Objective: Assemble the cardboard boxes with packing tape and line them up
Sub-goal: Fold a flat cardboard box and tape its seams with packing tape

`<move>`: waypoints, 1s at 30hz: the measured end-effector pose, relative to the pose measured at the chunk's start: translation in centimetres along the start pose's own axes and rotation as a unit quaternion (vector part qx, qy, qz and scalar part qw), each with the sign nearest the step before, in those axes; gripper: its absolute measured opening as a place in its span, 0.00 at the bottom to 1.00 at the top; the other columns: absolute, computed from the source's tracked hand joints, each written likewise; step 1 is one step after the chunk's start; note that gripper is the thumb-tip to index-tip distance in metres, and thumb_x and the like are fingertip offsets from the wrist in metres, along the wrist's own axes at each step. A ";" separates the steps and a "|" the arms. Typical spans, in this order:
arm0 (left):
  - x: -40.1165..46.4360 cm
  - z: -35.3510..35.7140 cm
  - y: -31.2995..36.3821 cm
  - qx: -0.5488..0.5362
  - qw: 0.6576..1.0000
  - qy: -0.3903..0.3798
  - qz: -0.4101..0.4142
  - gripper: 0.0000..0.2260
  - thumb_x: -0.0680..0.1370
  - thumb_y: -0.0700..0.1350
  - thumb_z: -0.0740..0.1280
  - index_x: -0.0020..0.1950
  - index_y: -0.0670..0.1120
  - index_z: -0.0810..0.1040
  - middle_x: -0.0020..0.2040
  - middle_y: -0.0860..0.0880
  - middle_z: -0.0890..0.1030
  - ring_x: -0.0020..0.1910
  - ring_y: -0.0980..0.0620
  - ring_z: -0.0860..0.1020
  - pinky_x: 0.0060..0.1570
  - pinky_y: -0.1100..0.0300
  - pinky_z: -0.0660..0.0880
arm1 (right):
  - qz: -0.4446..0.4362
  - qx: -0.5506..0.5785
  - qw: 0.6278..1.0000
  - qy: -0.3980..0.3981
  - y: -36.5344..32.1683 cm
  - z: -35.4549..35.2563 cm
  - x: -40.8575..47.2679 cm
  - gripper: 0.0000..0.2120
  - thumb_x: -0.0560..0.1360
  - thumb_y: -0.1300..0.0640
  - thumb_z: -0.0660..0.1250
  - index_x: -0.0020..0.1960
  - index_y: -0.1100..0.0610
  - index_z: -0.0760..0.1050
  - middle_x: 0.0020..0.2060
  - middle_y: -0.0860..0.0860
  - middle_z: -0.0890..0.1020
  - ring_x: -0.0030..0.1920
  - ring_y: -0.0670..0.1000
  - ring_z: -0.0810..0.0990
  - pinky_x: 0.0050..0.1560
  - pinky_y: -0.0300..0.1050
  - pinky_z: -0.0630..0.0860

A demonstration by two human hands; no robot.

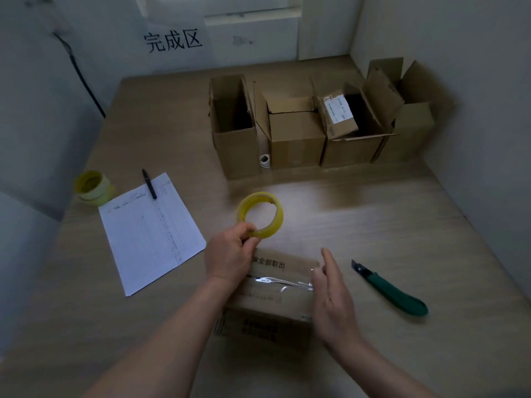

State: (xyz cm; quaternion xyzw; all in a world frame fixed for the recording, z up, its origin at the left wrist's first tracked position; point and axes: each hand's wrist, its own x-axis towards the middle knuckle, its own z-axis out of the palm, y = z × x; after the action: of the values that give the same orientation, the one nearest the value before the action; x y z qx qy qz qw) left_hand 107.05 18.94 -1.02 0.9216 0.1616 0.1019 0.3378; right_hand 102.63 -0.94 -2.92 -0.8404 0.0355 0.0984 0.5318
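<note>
- Cardboard box [275, 294], closed, sat on the wooden table [373, 225] at the near edge of the head view, directly below the person; a shiny strip of clear tape [280, 282] ran along its top seam, and printed characters showed on the top flap and on the near side.
- Left hand [230, 257] hovered over the box's left top edge, thumb and curled fingers pinching the near rim of a yellow-cored tape roll [260, 215]; the roll stood tilted on edge, just beyond the box.
- Right hand [333, 294] was at the box's right end, fingers straight and close together, gripping nothing; whether the palm touched the cardboard could not be told.
- Green-handled utility knife [392, 290] lay on the table right of the box, blade end pointing away and left, apart from the right hand.
- White printed sheet [150, 231] lay left of the box, with a black pen [149, 183] resting across its far corner.
- Second yellow tape roll [93, 188] sat near the table's left edge, just beyond the sheet.
- Four open cardboard boxes [296, 139] stood side by side in a row at the far side of the table, flaps up; a small labelled parcel [339, 114] leaned in the third box.
- Small white roll [265, 160] sat in the gap between the first two boxes.
- Paper sign [172, 40] with three large characters hung on the back wall.
</note>
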 end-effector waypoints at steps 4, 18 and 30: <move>0.2 0.0 0.0 0.009 1.000 0.007 -0.023 0.05 0.73 0.47 0.73 0.48 0.52 0.83 0.40 0.51 0.84 0.44 0.45 0.80 0.39 0.56 0.70 | -0.050 0.030 0.998 0.018 1.2 2.6 -2.5 0.21 0.80 0.40 0.50 0.73 0.36 0.57 0.76 0.41 0.61 0.76 0.38 0.57 0.76 0.40 0.55; -4.8 1.9 0.7 -0.293 0.915 0.102 -0.257 0.08 0.73 0.40 0.74 0.42 0.53 0.79 0.34 0.46 0.82 0.35 0.48 0.81 0.43 0.52 0.80 | -0.010 -0.262 0.964 0.032 -5.3 -2.7 10.0 0.33 0.79 0.38 0.58 0.78 0.48 0.53 0.71 0.56 0.65 0.64 0.59 0.73 0.56 0.52 0.70; -7.3 0.5 4.3 -0.309 0.893 0.189 -0.266 0.10 0.73 0.38 0.74 0.44 0.53 0.80 0.36 0.43 0.83 0.39 0.43 0.83 0.46 0.43 0.82 | -0.173 -0.185 0.957 -0.142 -2.5 -1.2 10.4 0.18 0.80 0.47 0.60 0.68 0.43 0.61 0.64 0.52 0.69 0.62 0.57 0.72 0.59 0.52 0.71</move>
State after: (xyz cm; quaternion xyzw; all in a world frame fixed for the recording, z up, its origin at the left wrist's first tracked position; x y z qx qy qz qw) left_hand 101.40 12.87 0.84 0.6563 0.4221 0.2253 0.5834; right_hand 113.33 -0.47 -2.29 -0.8948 -0.2050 0.1282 0.3754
